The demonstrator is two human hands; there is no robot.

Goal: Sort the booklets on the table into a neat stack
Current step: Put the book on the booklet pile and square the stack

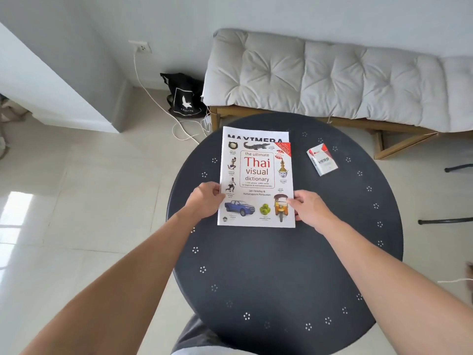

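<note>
Both hands, left hand [207,198] and right hand [311,210], pinch the Thai dictionary [256,185] edges with closed fingers mid-tabletop [281,265]; uneven push could skew it off the booklet beneath [256,133].

Walls: pale grey, with a socket [141,46] and a white cable [153,98] trailing down.
Floor: glossy cream tiles [76,175], sunlit patch at left.
Furniture: wooden bench [399,135] bearing a tufted grey cushion [332,78]; round dark tabletop [281,265].
Corner: black tote bag [185,97].
</note>
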